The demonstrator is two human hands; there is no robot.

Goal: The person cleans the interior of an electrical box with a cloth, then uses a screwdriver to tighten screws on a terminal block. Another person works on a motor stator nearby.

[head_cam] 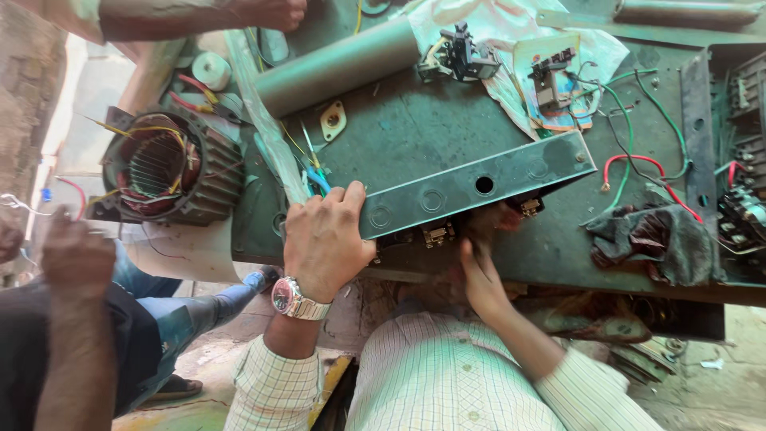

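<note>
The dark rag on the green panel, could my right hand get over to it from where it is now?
Probably yes. The right hand is tucked under the green metal cover, while the dark rag lies in the open on the green panel further right, with only loose wires beside it.

That green metal box (pixel 471 185) you're gripping looks like painted sheet steel, matt and scuffed. The workbench (pixel 415 128) under it is the same dull, scratched green metal. The motor stator (pixel 171 168) off its left edge shows shiny copper windings in a ribbed grey casting. Your wristwatch (pixel 294 298) is glossy steel, and the rag (pixel 654 239) is grimy cloth.
</note>
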